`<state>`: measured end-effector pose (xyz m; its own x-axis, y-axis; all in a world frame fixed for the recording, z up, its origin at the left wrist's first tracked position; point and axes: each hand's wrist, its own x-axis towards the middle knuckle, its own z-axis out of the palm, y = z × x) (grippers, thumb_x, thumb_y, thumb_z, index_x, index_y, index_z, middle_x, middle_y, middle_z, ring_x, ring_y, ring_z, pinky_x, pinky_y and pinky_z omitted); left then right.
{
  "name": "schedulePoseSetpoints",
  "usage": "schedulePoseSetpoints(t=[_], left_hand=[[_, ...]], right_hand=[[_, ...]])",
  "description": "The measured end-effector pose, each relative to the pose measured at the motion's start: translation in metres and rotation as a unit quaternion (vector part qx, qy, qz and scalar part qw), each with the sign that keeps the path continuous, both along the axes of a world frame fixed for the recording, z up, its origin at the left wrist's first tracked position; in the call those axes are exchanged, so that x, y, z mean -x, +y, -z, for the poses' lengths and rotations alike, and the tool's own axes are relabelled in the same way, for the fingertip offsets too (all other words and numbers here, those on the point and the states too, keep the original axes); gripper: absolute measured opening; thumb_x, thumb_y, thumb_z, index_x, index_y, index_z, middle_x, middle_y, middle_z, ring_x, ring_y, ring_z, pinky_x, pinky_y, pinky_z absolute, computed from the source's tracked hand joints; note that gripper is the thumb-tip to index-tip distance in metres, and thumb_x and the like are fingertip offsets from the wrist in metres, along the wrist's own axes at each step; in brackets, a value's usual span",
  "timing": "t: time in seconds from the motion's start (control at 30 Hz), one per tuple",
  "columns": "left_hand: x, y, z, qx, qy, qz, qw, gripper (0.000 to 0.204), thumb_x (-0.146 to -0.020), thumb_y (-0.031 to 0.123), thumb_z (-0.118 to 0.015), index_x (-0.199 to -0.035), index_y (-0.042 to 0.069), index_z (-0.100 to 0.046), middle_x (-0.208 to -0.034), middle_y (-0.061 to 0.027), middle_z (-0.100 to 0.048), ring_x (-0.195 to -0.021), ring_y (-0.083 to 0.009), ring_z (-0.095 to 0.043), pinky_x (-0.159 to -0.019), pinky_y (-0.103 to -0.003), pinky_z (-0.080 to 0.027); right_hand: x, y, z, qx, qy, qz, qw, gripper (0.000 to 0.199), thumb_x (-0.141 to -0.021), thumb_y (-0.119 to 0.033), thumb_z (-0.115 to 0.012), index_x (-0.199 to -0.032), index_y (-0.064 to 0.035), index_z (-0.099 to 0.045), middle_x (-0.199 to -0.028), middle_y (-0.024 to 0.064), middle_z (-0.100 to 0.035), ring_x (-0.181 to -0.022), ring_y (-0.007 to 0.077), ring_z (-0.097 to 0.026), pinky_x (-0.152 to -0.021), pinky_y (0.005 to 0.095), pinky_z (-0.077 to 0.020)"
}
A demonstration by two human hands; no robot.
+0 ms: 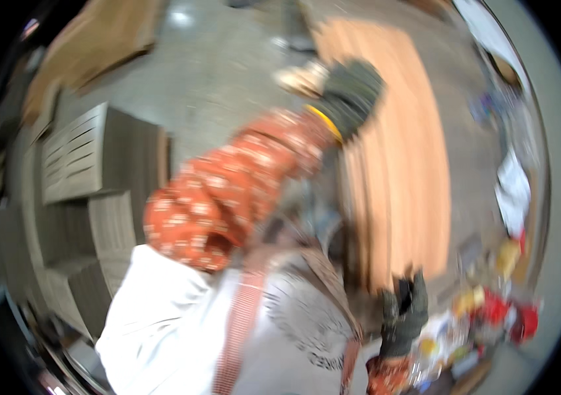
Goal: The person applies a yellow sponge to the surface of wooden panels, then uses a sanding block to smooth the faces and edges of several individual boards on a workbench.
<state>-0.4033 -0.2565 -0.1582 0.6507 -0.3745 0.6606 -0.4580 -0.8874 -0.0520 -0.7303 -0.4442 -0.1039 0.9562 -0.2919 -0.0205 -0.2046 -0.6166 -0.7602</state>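
Note:
A stack of long wood-toned boards (399,151) lies on a grey-brown surface in front of me, its edges layered along the left side. My left hand (353,95), in a dark green glove with a yellow cuff, is at the far left edge of the stack. Motion blurs its fingers, so I cannot tell whether they grip a board. At the near end of the boards is my right hand (404,316), in a dark glove, its thumb and fingers spread apart and nothing visible between them. Both arms wear orange patterned sleeves.
Stacks of grey wood-grain panels (129,151) stand at the left, one with slots. Brown cardboard (102,39) lies at the far left. Loose packets and red items (494,306) clutter the lower right. A white sheet (513,191) lies at the right edge.

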Motion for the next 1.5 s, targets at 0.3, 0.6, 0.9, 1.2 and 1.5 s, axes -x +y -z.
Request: schedulePoseSetpoints(t=[0.3,0.6,0.9,1.2,1.5], left_hand=[[0.01,0.001,0.017,0.04,0.14,-0.011,0.989,0.018,-0.074,0.017,-0.055,-0.077,0.006,-0.069,-0.084,-0.0142,-0.063,-0.082,-0.0305,-0.06,-0.065,-0.046,-0.046],[0.021,0.006,0.038,0.04,0.081,0.025,0.996,0.018,-0.075,0.019,-0.056,-0.081,0.004,-0.065,-0.082,-0.0129,-0.061,-0.077,-0.0268,-0.059,-0.07,-0.041,-0.046],[0.137,0.027,0.04,0.355,0.583,0.162,0.712,0.032,-0.083,0.029,-0.065,-0.107,0.008,-0.063,-0.097,-0.0147,-0.062,-0.082,-0.0284,-0.059,-0.074,-0.04,-0.048],[0.099,0.036,0.027,0.183,0.693,0.179,0.674,0.057,-0.08,0.055,-0.063,-0.101,0.002,-0.061,-0.06,-0.0092,-0.058,-0.049,-0.0172,-0.056,-0.048,-0.03,-0.047],[-0.006,0.077,0.001,0.119,0.601,0.219,0.759,0.034,-0.087,0.034,-0.06,-0.115,0.016,-0.062,-0.097,-0.0153,-0.06,-0.085,-0.0283,-0.06,-0.074,-0.04,-0.05]], right_hand=[[0.002,0.029,0.007,-0.238,0.047,-0.015,0.97,0.038,-0.089,-0.004,-0.057,-0.125,0.0014,-0.046,-0.116,0.0197,-0.059,-0.081,0.0214,-0.064,-0.069,0.0294,-0.0537],[-0.052,-0.064,0.01,0.173,-0.058,0.008,0.983,0.055,-0.087,-0.008,-0.063,-0.135,-0.004,-0.038,-0.121,0.0199,-0.054,-0.107,0.0283,-0.055,-0.082,0.0379,-0.0544],[-0.068,-0.038,0.027,0.243,-0.039,0.089,0.965,0.029,-0.088,-0.015,-0.058,-0.112,0.0032,-0.06,-0.096,0.0182,-0.068,-0.083,0.0263,-0.067,-0.077,0.0327,-0.0511],[-0.046,0.001,0.052,0.188,-0.111,0.154,0.964,0.029,-0.085,-0.009,-0.062,-0.112,0.0031,-0.061,-0.094,0.0176,-0.068,-0.083,0.024,-0.068,-0.075,0.0329,-0.0522],[-0.07,0.13,0.031,0.295,-0.048,0.076,0.951,0.033,-0.083,-0.015,-0.063,-0.113,-0.0008,-0.06,-0.101,0.0192,-0.065,-0.089,0.0332,-0.064,-0.077,0.0396,-0.0515]])
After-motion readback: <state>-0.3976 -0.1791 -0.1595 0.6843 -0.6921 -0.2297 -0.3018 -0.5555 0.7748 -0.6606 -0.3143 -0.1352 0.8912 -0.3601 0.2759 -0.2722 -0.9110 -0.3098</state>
